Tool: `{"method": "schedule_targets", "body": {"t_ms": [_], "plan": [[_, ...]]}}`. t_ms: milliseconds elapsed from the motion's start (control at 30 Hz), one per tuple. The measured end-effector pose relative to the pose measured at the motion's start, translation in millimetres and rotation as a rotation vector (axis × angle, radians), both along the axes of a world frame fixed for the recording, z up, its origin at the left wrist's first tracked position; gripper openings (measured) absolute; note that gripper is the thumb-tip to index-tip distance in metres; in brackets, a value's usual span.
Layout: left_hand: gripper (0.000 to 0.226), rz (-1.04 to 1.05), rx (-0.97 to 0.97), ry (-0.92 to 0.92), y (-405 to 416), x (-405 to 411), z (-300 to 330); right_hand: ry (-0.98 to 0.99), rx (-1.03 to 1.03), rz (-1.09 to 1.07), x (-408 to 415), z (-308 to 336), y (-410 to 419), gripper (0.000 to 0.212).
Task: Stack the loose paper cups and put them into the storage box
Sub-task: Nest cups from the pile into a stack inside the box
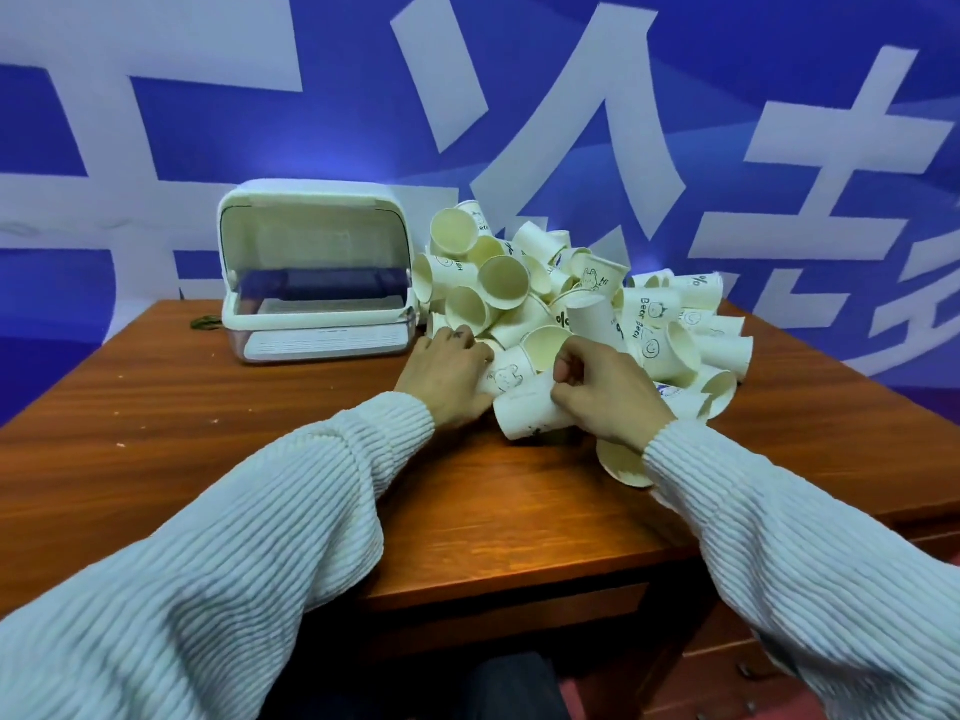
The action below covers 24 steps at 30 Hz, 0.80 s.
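Near the table's (260, 433) far edge, left of centre, the storage box (317, 272) stands with its lid raised. The left hand (447, 376) rests against a bear-printed cup (506, 374), fingers spread along its side. The right hand (608, 392) pinches the cup lying on its side (524, 410) at its base. The loose pile of cups (571, 298) spreads toward the far right corner.

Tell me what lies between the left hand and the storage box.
In the head view, only bare wooden table lies between the left hand and the open storage box. The pile of paper cups sits right of both.
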State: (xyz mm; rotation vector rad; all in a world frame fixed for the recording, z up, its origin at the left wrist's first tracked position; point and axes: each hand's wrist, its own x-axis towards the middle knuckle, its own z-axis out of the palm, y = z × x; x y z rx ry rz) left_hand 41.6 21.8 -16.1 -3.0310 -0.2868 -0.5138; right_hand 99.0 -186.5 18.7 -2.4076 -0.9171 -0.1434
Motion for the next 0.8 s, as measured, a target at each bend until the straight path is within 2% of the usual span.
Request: {"method": "schedule_targets", "body": {"t_ms": [167,367,467,633,733,800], "plan": [[0.07,-0.042,-0.134,-0.004,7.6,-0.8,-7.0,-0.024,-0.004,0.075,-0.6,0.5,3.8,0.009],[0.083,-0.034,-0.303,-0.043,0.7,-12.4,-7.8,-0.033,0.03,0.103,-4.2,1.9,4.3,0.013],[0.079,0.019,-0.425,-0.145,12.3,-29.9,1.8,-0.051,0.096,0.108,-6.2,5.6,6.5,0.013],[0.087,0.157,-0.588,-0.392,54.0,-56.3,28.8,-0.07,0.19,0.181,-11.8,7.1,33.6,0.014],[0.076,0.226,-0.754,-0.527,86.3,-62.1,47.8,-0.154,0.309,0.197,-11.6,12.2,63.7,0.013],[0.065,0.269,-0.798,-0.525,106.8,-61.7,53.2,-0.198,0.414,0.176,-7.0,20.0,89.3,0.014]]}}
